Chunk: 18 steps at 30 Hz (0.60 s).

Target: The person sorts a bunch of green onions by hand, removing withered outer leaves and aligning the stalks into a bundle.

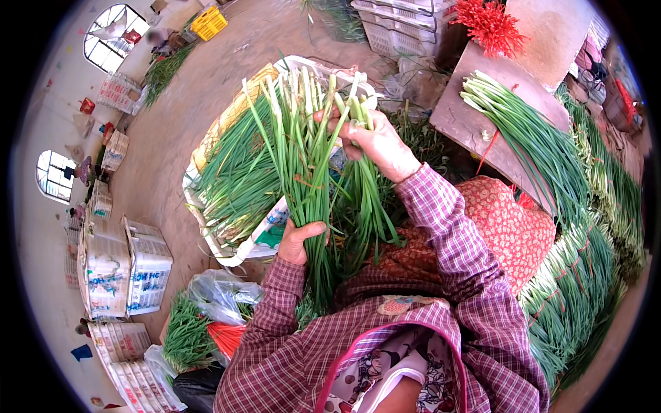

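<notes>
My left hand (301, 241) grips a thick bunch of garlic chives (304, 160) around the leaves, pale stem ends pointing up. My right hand (379, 142) pinches a smaller clump of chives (365, 175) near its pale ends, and its leaves hang down toward my lap. The fingertips of that hand touch the stems at the bunch's right side. Beneath and left of the bunch, a white plastic crate (227, 258) holds a heap of loose chives (242, 170), with yellow sheeting (206, 139) along its far left side.
At right, trimmed chives (532, 129) lie on a low board (449, 111) near a cluster of red ties (488, 26). Red-tied bundles (573, 284) are stacked beside me. White crates (400, 26) stand ahead, others (150, 268) at left. Leaf scraps (421, 137) lie beyond my knee. People are along the far wall.
</notes>
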Available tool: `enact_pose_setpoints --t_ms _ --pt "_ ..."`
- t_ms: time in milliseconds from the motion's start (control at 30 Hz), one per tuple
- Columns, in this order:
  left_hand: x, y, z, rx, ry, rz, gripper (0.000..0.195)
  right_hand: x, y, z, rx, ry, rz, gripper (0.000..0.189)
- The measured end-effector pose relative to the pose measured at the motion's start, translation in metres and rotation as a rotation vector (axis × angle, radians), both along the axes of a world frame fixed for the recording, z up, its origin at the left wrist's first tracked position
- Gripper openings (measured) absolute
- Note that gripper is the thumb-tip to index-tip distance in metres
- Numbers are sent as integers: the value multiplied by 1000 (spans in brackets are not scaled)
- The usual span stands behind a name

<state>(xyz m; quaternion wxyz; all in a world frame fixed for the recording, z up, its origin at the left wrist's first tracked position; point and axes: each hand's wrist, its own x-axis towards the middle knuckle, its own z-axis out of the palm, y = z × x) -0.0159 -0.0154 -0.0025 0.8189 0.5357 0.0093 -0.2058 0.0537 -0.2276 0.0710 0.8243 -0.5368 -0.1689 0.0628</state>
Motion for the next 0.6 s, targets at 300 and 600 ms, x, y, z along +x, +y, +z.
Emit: enact_pose_setpoints --t_ms 300,600 --pt "-1 -7 -5 42 -18 52 34 -2 -2 11 -194 -131 -72 27" --pt "0 -3 -7 21 20 22 51 3 -3 -3 -141 -17 -95 25"
